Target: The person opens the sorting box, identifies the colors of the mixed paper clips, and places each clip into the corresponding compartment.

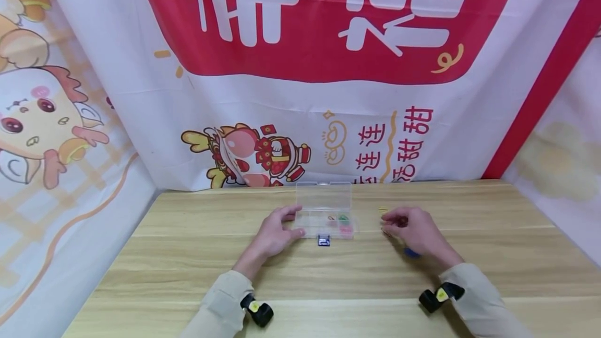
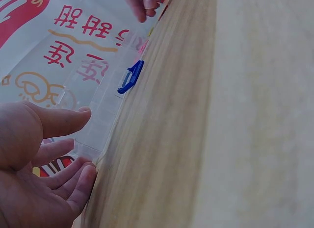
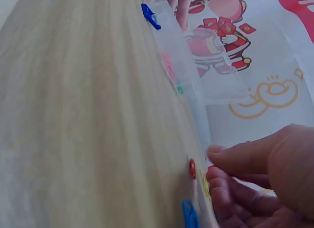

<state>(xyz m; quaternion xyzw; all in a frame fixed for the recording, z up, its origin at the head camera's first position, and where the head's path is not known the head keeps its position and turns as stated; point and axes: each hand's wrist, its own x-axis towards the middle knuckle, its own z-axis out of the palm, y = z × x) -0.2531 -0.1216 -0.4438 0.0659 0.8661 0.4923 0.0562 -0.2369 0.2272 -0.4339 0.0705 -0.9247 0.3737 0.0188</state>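
Observation:
A clear plastic compartment box (image 1: 307, 223) stands on the table with its transparent lid (image 1: 324, 195) raised. Pink and green small pieces lie in its right compartments. Its blue latch (image 2: 131, 77) sticks out at the front. My left hand (image 1: 277, 231) grips the box's left end, thumb toward the front corner and fingers toward the back. Right of the box, my right hand (image 1: 418, 228) is low over the table, thumb and fingers curled toward each other. Something dark red (image 1: 402, 221) shows between them; whether they pinch it is unclear. A small red piece (image 3: 192, 168) lies beside the fingertips.
Several thin yellow pieces (image 1: 382, 209) lie beyond my right hand. A blue piece (image 3: 190, 214) lies close to its near side. Behind the box, a printed cloth (image 1: 263, 98) hangs at the back edge of the wooden table (image 1: 328, 286).

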